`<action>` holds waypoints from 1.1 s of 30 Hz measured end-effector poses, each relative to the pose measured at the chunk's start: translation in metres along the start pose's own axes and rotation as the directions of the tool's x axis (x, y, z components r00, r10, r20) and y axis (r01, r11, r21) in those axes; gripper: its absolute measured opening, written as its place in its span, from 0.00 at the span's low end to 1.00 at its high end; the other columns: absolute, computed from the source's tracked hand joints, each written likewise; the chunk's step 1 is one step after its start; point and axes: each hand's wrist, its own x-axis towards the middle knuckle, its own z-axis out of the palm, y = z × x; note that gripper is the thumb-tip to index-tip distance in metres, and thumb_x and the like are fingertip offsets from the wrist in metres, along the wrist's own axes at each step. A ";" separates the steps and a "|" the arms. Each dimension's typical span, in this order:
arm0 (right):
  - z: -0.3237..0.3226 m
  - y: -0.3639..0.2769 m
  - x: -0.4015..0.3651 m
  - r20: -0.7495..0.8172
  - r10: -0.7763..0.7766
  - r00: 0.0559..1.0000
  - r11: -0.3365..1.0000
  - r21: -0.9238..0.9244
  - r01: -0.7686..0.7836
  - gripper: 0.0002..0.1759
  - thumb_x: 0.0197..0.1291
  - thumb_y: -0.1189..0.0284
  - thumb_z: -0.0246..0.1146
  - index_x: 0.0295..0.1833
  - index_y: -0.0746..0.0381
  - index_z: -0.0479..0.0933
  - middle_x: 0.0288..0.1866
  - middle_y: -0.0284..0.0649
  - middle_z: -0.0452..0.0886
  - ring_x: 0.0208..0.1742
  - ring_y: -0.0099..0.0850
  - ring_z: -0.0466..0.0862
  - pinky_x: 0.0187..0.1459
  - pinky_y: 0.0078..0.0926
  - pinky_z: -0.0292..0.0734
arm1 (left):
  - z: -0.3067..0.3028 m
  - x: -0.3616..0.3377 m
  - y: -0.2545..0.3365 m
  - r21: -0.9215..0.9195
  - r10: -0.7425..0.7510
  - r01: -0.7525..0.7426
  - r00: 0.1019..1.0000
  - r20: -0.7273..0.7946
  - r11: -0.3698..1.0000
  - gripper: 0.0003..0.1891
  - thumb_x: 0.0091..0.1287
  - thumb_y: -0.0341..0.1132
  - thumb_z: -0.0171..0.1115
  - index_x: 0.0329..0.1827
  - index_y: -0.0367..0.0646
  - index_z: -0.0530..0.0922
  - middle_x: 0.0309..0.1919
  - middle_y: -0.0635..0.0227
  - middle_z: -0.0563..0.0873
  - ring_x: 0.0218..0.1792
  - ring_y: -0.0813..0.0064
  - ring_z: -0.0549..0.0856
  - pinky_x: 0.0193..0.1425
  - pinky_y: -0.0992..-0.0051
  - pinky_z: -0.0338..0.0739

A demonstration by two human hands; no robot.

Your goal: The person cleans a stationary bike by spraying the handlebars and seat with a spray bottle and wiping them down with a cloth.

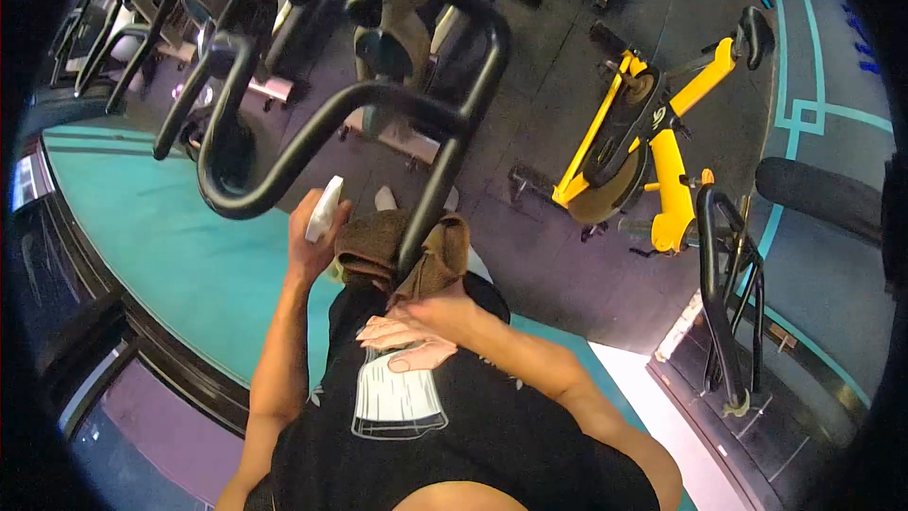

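Observation:
My left hand is closed around a spray bottle, with its white trigger head showing above the fingers. Most of the bottle's body is hidden. A brown towel hangs folded at the lower end of a black handlebar, beside my left hand. Just below the towel, my right hand lies in front of my black shirt. Its fingers stretch to the left, somewhat apart, and nothing shows in them. The handlebar rises and curves away ahead of both hands.
A yellow exercise bike stands at the right on the dark floor. Below it, a black metal frame rises near a white ledge. More exercise machines line the upper left. Teal flooring lies at the left.

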 end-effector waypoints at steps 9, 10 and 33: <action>0.000 0.155 0.072 0.862 0.468 0.196 -0.607 0.153 0.780 0.23 0.76 0.47 0.55 0.52 0.55 0.77 0.43 0.35 0.81 0.46 0.29 0.83 0.49 0.32 0.81 | -0.001 -0.022 0.002 -0.007 -0.096 0.096 0.985 -0.146 0.995 0.10 0.71 0.34 0.69 0.39 0.35 0.80 0.29 0.64 0.78 0.30 0.75 0.76 0.35 0.71 0.71; 0.010 0.169 0.076 0.839 0.523 0.150 -0.547 0.195 0.814 0.24 0.77 0.46 0.54 0.51 0.57 0.78 0.43 0.34 0.81 0.45 0.28 0.83 0.48 0.33 0.81 | 0.000 -0.025 0.001 -0.002 -0.127 0.128 0.980 -0.155 0.992 0.11 0.71 0.35 0.68 0.39 0.35 0.80 0.29 0.65 0.78 0.30 0.75 0.76 0.36 0.71 0.71; 0.062 0.375 0.053 -0.360 0.822 0.440 0.546 0.717 -0.434 0.26 0.65 0.67 0.66 0.67 0.63 0.74 0.59 0.51 0.82 0.59 0.51 0.82 0.60 0.45 0.77 | 0.015 -0.048 0.009 -0.170 -0.292 0.250 0.908 -0.301 0.953 0.11 0.71 0.37 0.68 0.40 0.36 0.81 0.29 0.66 0.79 0.30 0.74 0.77 0.36 0.71 0.72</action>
